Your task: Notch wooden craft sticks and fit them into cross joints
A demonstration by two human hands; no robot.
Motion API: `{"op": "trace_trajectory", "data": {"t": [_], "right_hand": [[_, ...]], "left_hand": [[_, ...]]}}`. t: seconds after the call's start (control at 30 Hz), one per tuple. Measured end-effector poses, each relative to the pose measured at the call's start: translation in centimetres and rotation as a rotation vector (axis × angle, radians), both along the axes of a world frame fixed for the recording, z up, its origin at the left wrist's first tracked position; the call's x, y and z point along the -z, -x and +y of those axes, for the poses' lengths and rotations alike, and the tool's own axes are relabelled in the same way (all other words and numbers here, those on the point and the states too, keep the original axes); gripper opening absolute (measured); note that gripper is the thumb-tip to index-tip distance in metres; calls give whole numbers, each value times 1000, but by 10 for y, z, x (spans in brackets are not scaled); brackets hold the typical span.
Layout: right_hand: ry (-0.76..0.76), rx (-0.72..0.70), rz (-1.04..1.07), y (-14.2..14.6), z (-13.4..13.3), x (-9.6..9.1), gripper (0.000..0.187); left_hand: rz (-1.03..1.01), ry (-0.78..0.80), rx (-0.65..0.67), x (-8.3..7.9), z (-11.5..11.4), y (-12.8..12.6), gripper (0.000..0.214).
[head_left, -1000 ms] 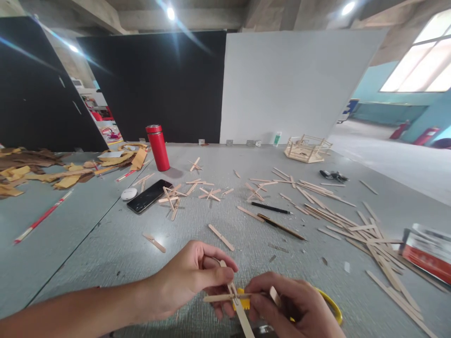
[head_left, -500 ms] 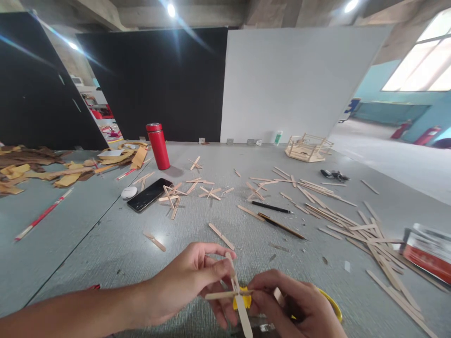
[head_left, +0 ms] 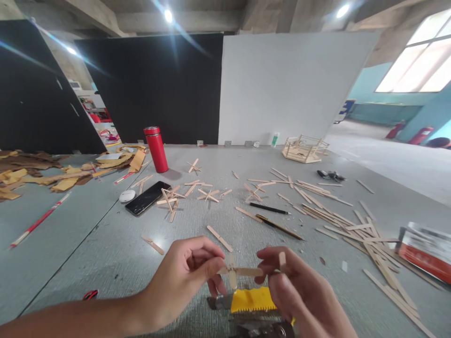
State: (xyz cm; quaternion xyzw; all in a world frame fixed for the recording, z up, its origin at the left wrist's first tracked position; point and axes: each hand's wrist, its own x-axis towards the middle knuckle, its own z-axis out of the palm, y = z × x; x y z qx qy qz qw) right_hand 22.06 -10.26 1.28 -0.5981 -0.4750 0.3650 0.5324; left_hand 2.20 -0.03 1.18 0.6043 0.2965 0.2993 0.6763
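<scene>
My left hand (head_left: 186,277) and my right hand (head_left: 299,291) both pinch a small cross of wooden craft sticks (head_left: 236,272), held just above the grey table (head_left: 105,244). The left fingers grip its left arm, the right fingers its right arm. A second short stick (head_left: 282,261) pokes up between my right fingers. Right below the cross lies a yellow-handled tool (head_left: 252,300) with a metal part, partly hidden by my hands.
Loose craft sticks (head_left: 338,220) are scattered across the middle and right of the table. A black phone (head_left: 148,197), a white earbud case (head_left: 127,195), a red flask (head_left: 155,149), two pens (head_left: 278,226), a stick-built frame (head_left: 303,149), cardboard scraps (head_left: 52,169) and a red-and-white box (head_left: 426,251) lie around.
Both hands lifted the stick cross slightly and turned it, so its long arm now lies level. The yellow tool beneath is now uncovered. The camera tilted a little.
</scene>
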Motion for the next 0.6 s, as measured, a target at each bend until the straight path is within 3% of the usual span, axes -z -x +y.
{"op": "trace_trajectory", "data": {"t": [0.2,0.4,0.6], "right_hand": [[-7,-35,73,-9,7,4,51],[41,-89,130,-9,9,15,53],[40,-85,115,-6,6,12,58]], "left_hand": [[57,-207,-62,-3,0,2,19],[80,-292,-93,-2,1,1,17],[107,-477,-102,2,0,4,14]]}}
